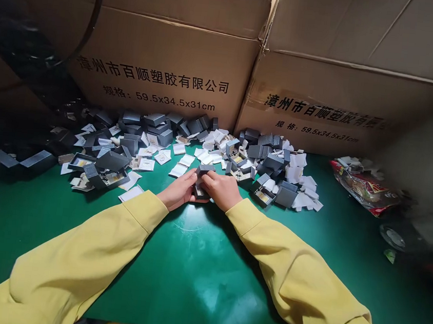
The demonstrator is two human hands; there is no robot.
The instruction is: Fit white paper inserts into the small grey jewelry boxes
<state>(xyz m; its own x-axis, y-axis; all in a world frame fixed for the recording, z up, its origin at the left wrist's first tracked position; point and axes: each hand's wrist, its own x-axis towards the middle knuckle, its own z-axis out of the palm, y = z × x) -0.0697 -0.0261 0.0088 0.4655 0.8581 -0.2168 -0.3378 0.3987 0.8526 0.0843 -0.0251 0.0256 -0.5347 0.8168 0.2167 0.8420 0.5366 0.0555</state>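
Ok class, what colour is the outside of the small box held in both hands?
Dark grey: the small box shows best in the head view.

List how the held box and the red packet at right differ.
The box is held by the left grip and right grip; the packet lies on the table, untouched. The box is dark grey and straight-edged; the packet is partly red, shiny and irregular in outline. The box looks clearly smaller than the packet.
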